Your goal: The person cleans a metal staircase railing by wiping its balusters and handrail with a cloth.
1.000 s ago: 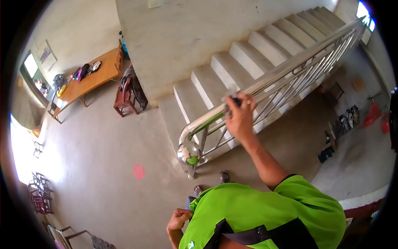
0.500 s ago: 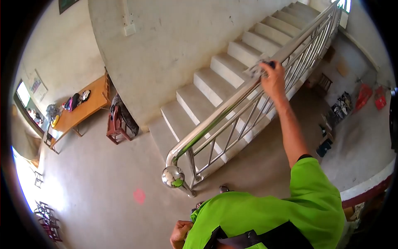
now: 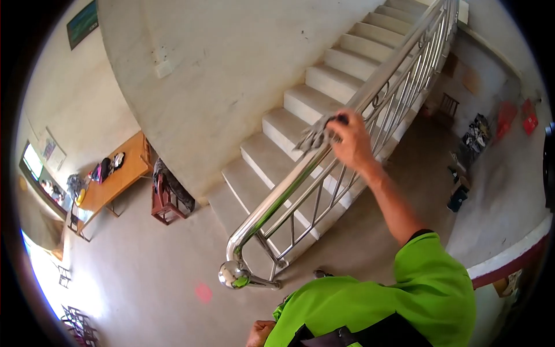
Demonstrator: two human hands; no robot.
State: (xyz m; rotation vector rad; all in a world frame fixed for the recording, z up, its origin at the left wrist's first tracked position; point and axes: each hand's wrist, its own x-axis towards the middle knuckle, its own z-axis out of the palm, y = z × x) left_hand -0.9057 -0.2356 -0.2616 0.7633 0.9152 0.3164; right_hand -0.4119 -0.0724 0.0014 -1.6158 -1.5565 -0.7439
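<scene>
My right hand (image 3: 351, 141) is closed around a crumpled grey cloth (image 3: 317, 134) and presses it on the shiny metal handrail (image 3: 289, 184) of the staircase. Some of the cloth hangs over the stair side of the rail, and a small dark patch shows by my fingers. Low in the view, beside my green shirt, my left hand (image 3: 261, 333) is curled into a loose fist. Nothing shows in it, and its lower part is cut off by the frame edge. The handrail ends in a round metal ball (image 3: 233, 274).
Concrete steps (image 3: 277, 141) climb to the upper right behind the railing. A wooden table (image 3: 113, 179) bearing clothes and small items stands at left, with a reddish-brown chair (image 3: 166, 199) beside it. Red bags (image 3: 506, 118) hang at far right. Several stools (image 3: 80, 324) stand lower left.
My right hand and the cloth have slid down along the handrail, toward its ball end. The view has shifted slightly. My left hand is still curled low by my body.
</scene>
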